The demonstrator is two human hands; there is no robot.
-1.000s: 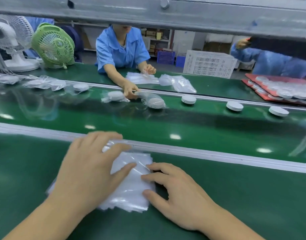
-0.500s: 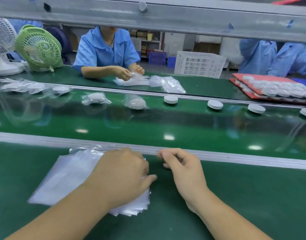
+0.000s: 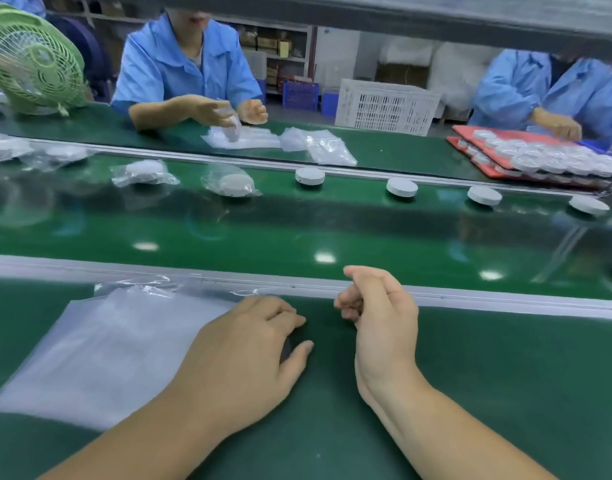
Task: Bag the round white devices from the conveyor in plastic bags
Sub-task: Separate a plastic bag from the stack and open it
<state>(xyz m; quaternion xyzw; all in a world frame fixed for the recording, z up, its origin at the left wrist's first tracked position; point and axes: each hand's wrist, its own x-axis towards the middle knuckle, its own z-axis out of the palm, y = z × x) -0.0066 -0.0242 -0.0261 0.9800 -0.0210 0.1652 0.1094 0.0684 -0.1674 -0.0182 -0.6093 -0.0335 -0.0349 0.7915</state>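
The conveyor belt (image 3: 297,230) is glossy green, the bench (image 3: 470,375) matt green, the bags (image 3: 107,348) thin clear plastic, the round devices (image 3: 402,187) smooth matt white plastic, and the rail (image 3: 505,299) brushed metal.

No readable text, labels or numbers anywhere I can see; the boxes on the back shelf (image 3: 263,43) are too blurred to read.

Left hand (image 3: 242,358) bare, right hand (image 3: 380,323) bare, both forearms (image 3: 453,431) uncovered
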